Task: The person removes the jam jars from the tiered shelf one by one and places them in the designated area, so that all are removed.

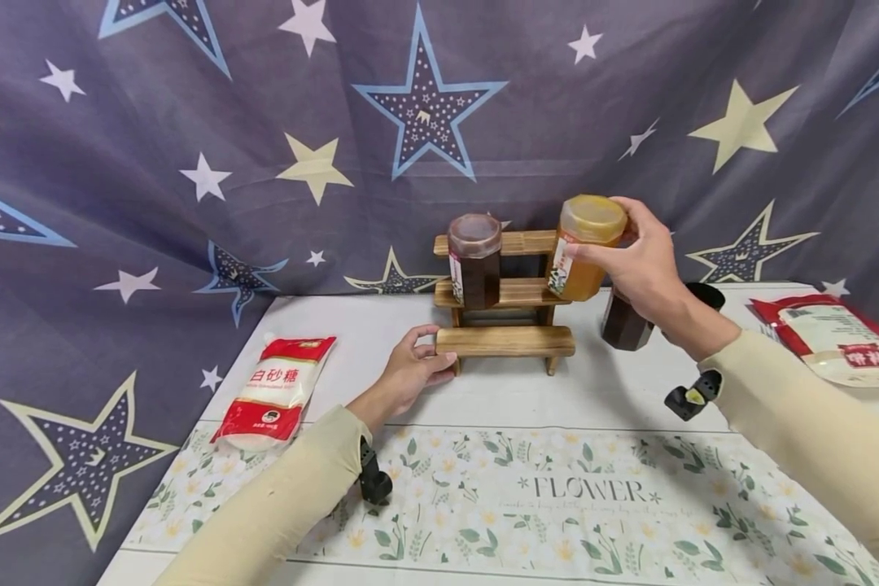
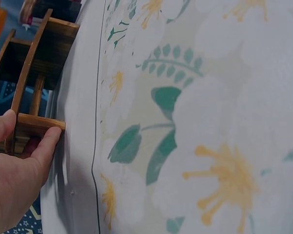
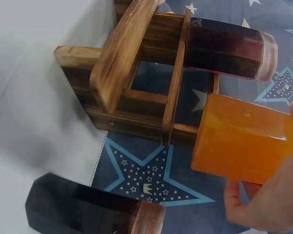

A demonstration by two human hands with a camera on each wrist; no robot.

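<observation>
My right hand [image 1: 648, 256] grips a honey jar [image 1: 588, 244] with a yellow lid around its upper part, slightly tilted, at the right end of the middle step of a small wooden tiered rack [image 1: 505, 340]. In the right wrist view the amber jar [image 3: 244, 139] overlaps the edge of that step. With my left hand [image 1: 413, 368] I hold the left end of the rack's lowest step, thumb and fingers around the wood [image 2: 41, 123]. A dark jar [image 1: 476, 264] with a pinkish lid stands upright on the middle step's left side.
Right of the rack, another dark jar [image 1: 625, 321] stands on the table, partly behind my right hand, with a black round object [image 1: 706, 295] nearby. A red-and-white sugar bag [image 1: 277, 391] lies at left, another red-and-white bag [image 1: 835, 340] at far right. A star-patterned curtain [image 1: 425, 203] hangs behind.
</observation>
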